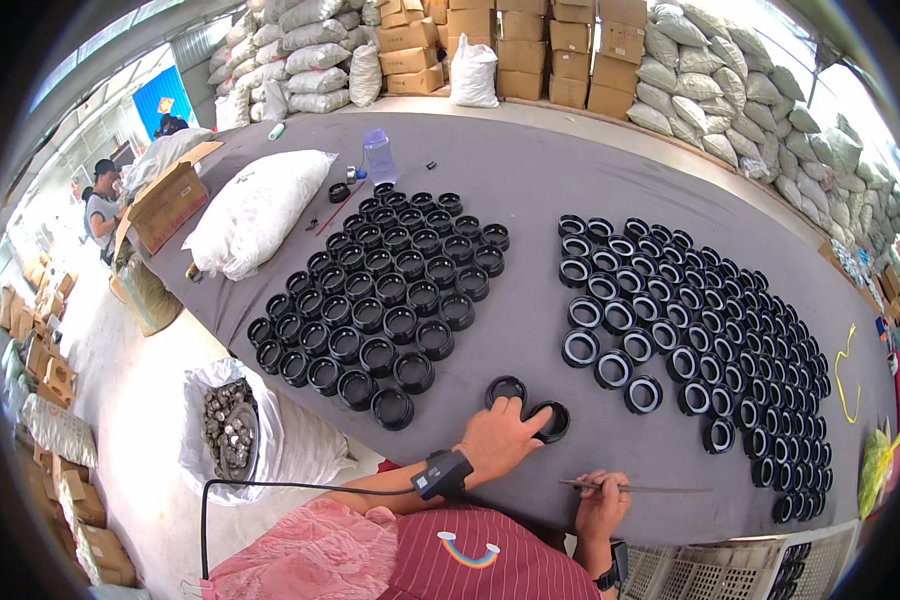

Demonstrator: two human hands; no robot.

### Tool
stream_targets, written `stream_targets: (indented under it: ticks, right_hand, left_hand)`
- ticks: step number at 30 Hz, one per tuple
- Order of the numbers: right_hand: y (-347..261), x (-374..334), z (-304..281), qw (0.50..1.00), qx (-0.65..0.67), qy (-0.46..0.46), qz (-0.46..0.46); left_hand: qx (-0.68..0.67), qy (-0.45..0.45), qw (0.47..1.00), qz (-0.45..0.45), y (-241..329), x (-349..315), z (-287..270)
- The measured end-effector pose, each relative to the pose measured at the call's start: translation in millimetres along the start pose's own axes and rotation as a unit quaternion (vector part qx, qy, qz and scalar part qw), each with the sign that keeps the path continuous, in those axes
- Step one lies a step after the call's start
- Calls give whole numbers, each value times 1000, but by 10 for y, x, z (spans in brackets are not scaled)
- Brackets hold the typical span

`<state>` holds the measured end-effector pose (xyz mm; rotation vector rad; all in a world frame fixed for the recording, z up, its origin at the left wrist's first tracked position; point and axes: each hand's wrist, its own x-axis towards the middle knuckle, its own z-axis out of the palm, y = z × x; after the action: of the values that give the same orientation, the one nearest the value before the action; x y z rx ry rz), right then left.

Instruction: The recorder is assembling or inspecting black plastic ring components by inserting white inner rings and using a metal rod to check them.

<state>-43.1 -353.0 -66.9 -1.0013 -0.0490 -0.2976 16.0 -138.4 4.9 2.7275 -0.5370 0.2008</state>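
Two round black plastic rings (530, 405) at the near edge of the grey table (530, 170) are pressed flat under the spread-open left hand (500, 438). A thin metal rod (635, 488) is pinched in the closed right hand (600, 505), just off to the side.

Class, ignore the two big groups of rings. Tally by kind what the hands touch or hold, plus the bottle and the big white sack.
Black rings at left hand: 2
Metal rod in right hand: 1
Bottle: 1
White sack: 1
Total: 5
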Motion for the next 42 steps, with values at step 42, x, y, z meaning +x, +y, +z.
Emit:
stream_targets:
  ticks: [42]
  right_hand:
    - [-52, 62, 67, 996, -8, 41, 74]
  left_hand:
    - [-40, -14, 988, 147, -1557, 2579, -359]
